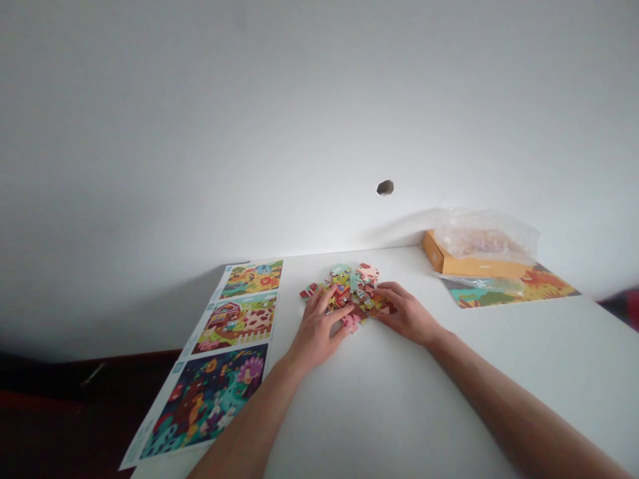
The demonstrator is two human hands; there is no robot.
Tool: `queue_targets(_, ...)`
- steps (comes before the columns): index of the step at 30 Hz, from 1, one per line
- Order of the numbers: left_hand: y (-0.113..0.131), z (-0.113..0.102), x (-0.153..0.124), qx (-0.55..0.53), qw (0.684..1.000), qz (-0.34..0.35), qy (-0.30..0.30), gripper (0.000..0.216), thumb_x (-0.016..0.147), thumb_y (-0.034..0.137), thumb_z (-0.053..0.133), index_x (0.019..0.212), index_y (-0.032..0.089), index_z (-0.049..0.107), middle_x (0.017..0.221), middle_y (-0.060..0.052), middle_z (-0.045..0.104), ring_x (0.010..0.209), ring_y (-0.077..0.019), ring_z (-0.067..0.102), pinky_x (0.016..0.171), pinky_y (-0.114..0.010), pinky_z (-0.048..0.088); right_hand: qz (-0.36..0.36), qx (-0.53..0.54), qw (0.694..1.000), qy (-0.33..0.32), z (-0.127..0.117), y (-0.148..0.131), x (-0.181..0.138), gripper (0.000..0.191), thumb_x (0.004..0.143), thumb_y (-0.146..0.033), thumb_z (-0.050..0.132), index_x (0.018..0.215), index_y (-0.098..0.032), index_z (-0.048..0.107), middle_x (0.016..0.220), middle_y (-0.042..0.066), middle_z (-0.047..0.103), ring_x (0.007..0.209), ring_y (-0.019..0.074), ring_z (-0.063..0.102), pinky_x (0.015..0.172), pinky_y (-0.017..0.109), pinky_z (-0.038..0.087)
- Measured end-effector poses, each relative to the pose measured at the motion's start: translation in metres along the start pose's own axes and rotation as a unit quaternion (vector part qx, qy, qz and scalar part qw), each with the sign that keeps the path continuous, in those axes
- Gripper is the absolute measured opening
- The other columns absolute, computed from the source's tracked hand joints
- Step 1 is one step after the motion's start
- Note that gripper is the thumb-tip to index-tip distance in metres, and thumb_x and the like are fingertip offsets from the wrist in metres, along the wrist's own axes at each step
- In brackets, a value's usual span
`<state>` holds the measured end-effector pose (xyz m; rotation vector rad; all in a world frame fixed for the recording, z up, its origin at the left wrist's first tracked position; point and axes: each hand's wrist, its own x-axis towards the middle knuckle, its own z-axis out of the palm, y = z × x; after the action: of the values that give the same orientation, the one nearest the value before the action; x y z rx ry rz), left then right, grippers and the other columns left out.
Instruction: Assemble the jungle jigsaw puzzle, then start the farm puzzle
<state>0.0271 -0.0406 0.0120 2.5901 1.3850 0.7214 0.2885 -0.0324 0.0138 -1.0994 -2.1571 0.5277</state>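
A loose heap of puzzle pieces [349, 293] lies near the far edge of the white table [399, 399], and none of the pieces looks joined to another, so as far as can be judged the sorting is barely begun and the whole assembly is left to do. The left hand [319, 329] rests palm down at the near left side of the heap, its fingers spread and lying flat on the outer pieces. The right hand [404, 313] lies at the near right side, fingers loosely together and curled over the pieces' edge; whether it pinches one cannot be told. Along the table's left edge lies a picture sheet [219, 359] with three colourful scenes printed one below the other, untouched and well apart from the hands. At the far right corner an orange box [469, 265] sits on a colourful printed board [509, 287], with a crumpled clear plastic bag [484, 236] on top of the box. Behind the table rises a plain white wall [249, 133] with a small dark hole [385, 187] in it; the floor at the left is dark.
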Motion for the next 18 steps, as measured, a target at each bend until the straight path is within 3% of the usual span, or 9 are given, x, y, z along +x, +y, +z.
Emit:
queue_targets(5,-0.005,0.006,0.001,0.006,0.999,-0.031,0.018,0.034,0.092,0.032,0.053,0.125,0.031,0.064,0.153,-0.003,0.035,0.144,-0.0332,0.023,0.115,-0.057,0.029,0.025,-0.105,0.994,-0.036,0.005,0.002,0.001,0.069,0.082,-0.045,0.067,0.144,-0.028,0.041,0.145,0.014,0.043,0.132,0.0319,0.043,0.111,0.057,0.030)
queue_targets(13,-0.016,0.015,0.004,-0.031,0.998,-0.037,0.028,0.053,0.087,0.000,0.035,0.123,0.026,0.065,0.151,-0.003,0.037,0.143,-0.0227,0.030,0.118,-0.045,0.032,0.080,-0.211,0.973,-0.044,0.023,0.004,0.007,0.069,0.093,-0.054,0.046,0.152,-0.025,0.026,0.158,0.011,0.023,0.144,0.0350,0.023,0.112,0.056,0.027)
queue_targets(16,-0.010,0.010,0.005,0.008,0.997,-0.071,0.029,0.053,0.088,0.005,0.038,0.131,0.028,0.059,0.150,-0.005,0.037,0.142,-0.0243,0.030,0.116,-0.048,0.033,0.081,-0.228,0.969,-0.058,0.024,0.002,0.009,0.069,0.094,-0.054,0.043,0.154,-0.026,0.023,0.159,0.011,0.020,0.144,0.0350,0.022,0.113,0.057,0.025)
queue_targets(18,-0.005,0.006,0.005,0.070,0.985,-0.149,0.044,0.049,0.091,0.019,0.046,0.139,0.030,0.050,0.150,-0.009,0.037,0.141,-0.0315,0.030,0.112,-0.059,0.030,0.081,-0.224,0.969,-0.061,0.023,0.003,0.011,0.070,0.093,-0.054,0.044,0.153,-0.026,0.023,0.159,0.010,0.021,0.144,0.0349,0.023,0.112,0.056,0.025)
